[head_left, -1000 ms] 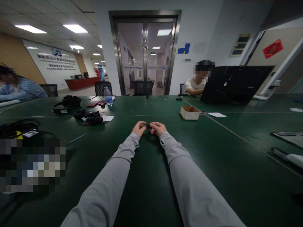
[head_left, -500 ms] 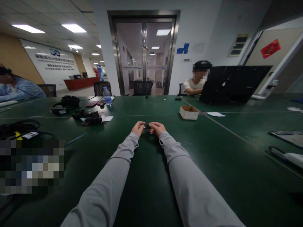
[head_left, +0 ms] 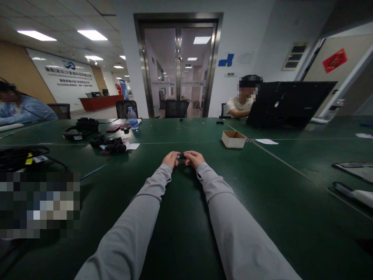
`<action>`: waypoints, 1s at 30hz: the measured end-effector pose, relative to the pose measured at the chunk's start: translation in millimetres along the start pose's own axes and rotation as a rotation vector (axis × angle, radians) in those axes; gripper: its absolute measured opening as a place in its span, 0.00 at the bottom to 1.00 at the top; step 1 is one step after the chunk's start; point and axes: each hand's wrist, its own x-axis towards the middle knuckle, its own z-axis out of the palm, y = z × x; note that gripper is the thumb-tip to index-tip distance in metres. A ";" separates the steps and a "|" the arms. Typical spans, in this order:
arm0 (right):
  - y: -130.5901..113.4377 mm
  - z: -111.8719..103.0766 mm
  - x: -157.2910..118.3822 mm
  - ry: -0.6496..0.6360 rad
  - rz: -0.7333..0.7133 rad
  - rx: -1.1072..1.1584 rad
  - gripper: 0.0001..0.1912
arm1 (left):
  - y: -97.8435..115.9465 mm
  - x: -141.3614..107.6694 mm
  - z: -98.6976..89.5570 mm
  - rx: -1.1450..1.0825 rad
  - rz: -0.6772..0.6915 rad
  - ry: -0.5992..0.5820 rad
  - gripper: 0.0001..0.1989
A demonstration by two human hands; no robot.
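A small black object with a silvery end [head_left: 182, 156] is held level between my two hands, just above the green table. My left hand [head_left: 170, 159] pinches its silvery left end between thumb and fingers. From the other side, my right hand [head_left: 194, 158] grips the black end with its fingers curled. Its exact kind is too small to make out, and the fingertips cover parts of it.
On the green table [head_left: 180, 217], an open pale box [head_left: 233, 140] stands to the right, near a white paper [head_left: 266, 141]. Leftward are a water bottle [head_left: 133, 118], black gear [head_left: 112, 144] and cables [head_left: 21, 157]. A person [head_left: 240, 105] sits behind a monitor [head_left: 291, 104].
Both hands stay almost in place around the small black object. A little more of its silvery end shows by my left fingertips. The whole view has shifted very slightly.
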 end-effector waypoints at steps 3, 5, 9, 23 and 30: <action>0.3 -0.1 0.3 -0.002 -0.010 0.007 0.07 | 0.1 -0.6 0.5 0.018 0.022 0.014 0.13; 0.1 0.2 0.5 -0.001 -0.001 0.015 0.07 | 0.7 -1.3 0.9 0.015 -0.001 0.013 0.15; -0.6 1.1 0.4 -0.002 0.017 0.018 0.06 | 2.4 -2.4 0.8 0.028 0.005 0.016 0.16; 0.7 -0.8 1.5 -0.025 0.007 -0.005 0.07 | -0.6 -0.2 0.1 0.028 -0.007 0.000 0.14; -1.1 -0.2 -0.3 -0.031 0.018 -0.001 0.08 | -4.4 2.1 -1.2 0.025 0.022 0.012 0.13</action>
